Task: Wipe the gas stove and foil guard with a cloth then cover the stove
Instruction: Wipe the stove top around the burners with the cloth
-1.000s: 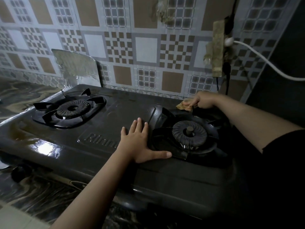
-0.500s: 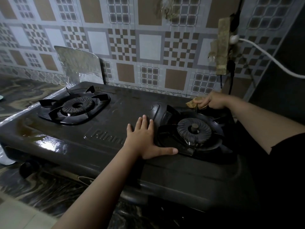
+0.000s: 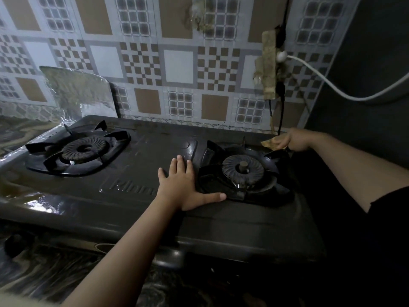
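Two hands on a stove (image 3: pixel 137 209): left hand (image 3: pixel 183 187) flat, fingers spread; right hand (image 3: pixel 292 141) grips a cloth (image 3: pixel 269 143) at the back-right corner.

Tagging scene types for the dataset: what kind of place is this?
Most likely a home kitchen: a dark two-burner gas stove sits on a marbled countertop against a patterned tiled wall, with a crinkled silver foil guard behind the left burner.

The stove (image 3: pixel 137 209) is dark pressed metal, glossy and wet-looking at its left front. Its burner rings (image 3: pixel 84 148) look rough and matt. The foil guard (image 3: pixel 77 94) is crinkled, shiny foil. The cloth (image 3: pixel 271 144) seems a soft tan fabric. The surface (image 3: pixel 44 275) shows polished, veined stone.
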Available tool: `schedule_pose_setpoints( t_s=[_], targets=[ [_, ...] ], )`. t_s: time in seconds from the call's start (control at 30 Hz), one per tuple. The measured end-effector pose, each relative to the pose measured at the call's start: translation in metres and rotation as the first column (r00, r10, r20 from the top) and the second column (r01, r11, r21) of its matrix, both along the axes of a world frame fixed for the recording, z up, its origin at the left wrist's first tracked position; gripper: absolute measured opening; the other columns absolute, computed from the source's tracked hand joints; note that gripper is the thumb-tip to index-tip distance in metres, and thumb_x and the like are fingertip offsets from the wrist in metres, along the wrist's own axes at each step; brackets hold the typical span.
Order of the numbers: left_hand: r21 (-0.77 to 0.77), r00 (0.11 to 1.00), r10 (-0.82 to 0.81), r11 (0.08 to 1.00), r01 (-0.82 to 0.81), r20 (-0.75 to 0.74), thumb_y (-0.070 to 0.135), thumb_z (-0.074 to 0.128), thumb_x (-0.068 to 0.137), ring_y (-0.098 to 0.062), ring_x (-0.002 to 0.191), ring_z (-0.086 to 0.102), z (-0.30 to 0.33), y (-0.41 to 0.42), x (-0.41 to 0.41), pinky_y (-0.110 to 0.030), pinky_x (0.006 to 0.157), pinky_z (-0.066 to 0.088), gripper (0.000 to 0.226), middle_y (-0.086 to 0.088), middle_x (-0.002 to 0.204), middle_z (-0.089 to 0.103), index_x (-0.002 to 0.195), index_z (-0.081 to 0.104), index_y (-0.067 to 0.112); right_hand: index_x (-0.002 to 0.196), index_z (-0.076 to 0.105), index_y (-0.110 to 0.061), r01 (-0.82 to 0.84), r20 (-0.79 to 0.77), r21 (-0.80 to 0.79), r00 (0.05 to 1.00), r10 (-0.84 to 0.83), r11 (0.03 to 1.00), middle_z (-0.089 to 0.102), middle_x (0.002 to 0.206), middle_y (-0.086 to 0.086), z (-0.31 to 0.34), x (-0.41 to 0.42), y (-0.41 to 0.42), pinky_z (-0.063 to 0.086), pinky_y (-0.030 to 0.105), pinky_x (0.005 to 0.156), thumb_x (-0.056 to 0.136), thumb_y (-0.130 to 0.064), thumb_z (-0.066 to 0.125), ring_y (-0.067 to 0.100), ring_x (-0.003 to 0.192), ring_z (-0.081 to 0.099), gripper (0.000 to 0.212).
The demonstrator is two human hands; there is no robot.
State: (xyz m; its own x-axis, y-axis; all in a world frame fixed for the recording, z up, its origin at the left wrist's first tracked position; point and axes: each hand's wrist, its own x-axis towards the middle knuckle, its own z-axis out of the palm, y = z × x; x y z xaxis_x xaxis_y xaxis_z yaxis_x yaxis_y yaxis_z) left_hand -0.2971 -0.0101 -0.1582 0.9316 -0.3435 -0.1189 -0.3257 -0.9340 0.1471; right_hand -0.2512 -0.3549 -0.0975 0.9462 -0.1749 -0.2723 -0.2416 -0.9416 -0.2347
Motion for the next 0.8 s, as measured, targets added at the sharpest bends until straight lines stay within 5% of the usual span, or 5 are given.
schedule_pose_setpoints(
  t_s=[0.23,0.33,0.47,0.8],
  targets=[
    [0.001,1.000,-0.015,1.000,0.015,0.018,0.102,0.025,0.044,-0.030,0.148,-0.012,-0.001,0.001,0.001,-0.061,0.115,0.000,0.146,-0.015,0.160,-0.013,0.154,-0.004,0.011,0.119,0.068,-0.011,0.083,0.017,0.039,0.996,-0.083,0.996,0.045,0.146,0.006,-0.009,-0.030,-0.002,0.032,0.030,0.110,0.088,0.004,0.052,0.026,0.130,0.045,0.038],
    [-0.004,1.000,-0.020,1.000,0.020,0.021,0.103,0.024,0.043,-0.030,0.148,-0.011,-0.002,0.001,0.001,-0.061,0.115,0.000,0.146,-0.015,0.160,-0.012,0.154,-0.003,0.011,0.124,0.064,-0.009,0.072,0.065,0.013,0.995,-0.072,0.997,0.035,0.152,0.005,-0.011,-0.052,0.011,0.025,0.021,0.108,0.088,0.010,0.045,0.023,0.139,0.033,0.045],
    [-0.007,0.999,-0.026,1.000,0.026,0.021,0.103,0.024,0.043,-0.031,0.148,-0.010,-0.001,0.001,0.000,-0.062,0.114,0.002,0.148,-0.017,0.160,-0.010,0.154,-0.002,0.009,0.142,0.045,-0.021,0.117,0.109,-0.081,0.988,-0.108,0.990,0.007,0.160,0.013,-0.009,-0.073,0.032,0.023,0.025,0.112,0.087,0.010,0.039,0.029,0.146,0.014,0.063],
    [-0.003,0.999,-0.039,0.999,0.039,0.017,0.104,0.023,0.042,-0.033,0.148,-0.006,-0.001,0.002,0.002,-0.064,0.113,0.004,0.149,-0.018,0.161,-0.006,0.154,0.001,0.008,0.130,0.059,-0.017,0.183,0.125,-0.009,0.976,-0.181,0.983,0.016,0.159,0.009,-0.012,-0.143,0.066,0.020,0.024,0.113,0.088,0.010,0.040,0.026,0.147,0.015,0.054]
  ],
)
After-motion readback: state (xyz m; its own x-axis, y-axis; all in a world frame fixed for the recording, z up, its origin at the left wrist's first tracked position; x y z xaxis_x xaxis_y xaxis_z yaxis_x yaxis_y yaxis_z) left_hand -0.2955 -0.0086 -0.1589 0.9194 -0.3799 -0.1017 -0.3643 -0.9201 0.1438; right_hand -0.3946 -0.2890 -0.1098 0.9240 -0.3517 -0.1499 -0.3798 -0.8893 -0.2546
